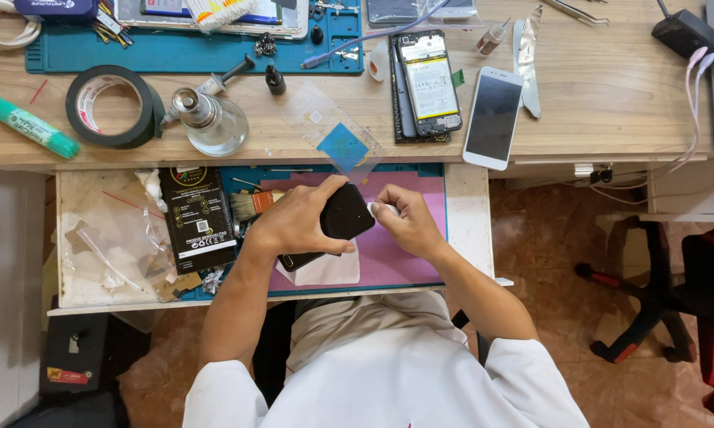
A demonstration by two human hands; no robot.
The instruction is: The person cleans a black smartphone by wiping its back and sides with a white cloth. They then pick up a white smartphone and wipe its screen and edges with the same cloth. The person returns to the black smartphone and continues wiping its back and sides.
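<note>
Two bare hands work over a pulled-out drawer lined with a purple mat [404, 257]. Left hand [294, 222] has its fingers wrapped around a black phone [343, 212], held tilted just above the mat. Right hand [404, 222] has its fingertips pinched together on a small white wipe [382, 209], pressed against the phone's right edge. White cloth [333, 271] lies under the phone. Brush [254, 204] and black packet [196, 218] sit left of the hands. White phone [493, 116] rests on the desk above.
</note>
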